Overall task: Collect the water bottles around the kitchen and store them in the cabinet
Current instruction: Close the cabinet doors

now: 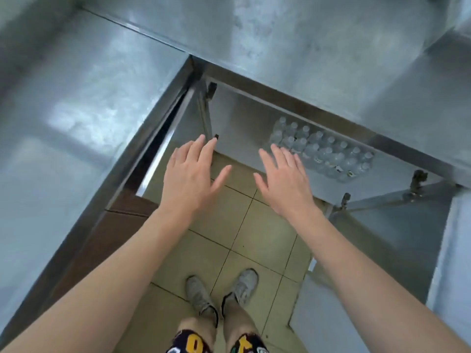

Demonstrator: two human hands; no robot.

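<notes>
Water bottles (323,151) stand packed in rows on the low shelf of an open steel cabinet (244,115) beneath a steel counter (280,42). Just in front of them a person's right hand (285,179) hangs flat with fingers spread, holding nothing; the left hand (191,174) does likewise beside the cabinet's corner post. Grey sneakers (221,291) stand on beige floor tiles (265,233).

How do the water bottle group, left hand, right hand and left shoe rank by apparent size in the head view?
1. water bottle group
2-3. left hand and right hand: look alike, no ranking; nearer the camera than the bottles
4. left shoe, farthest away
</notes>
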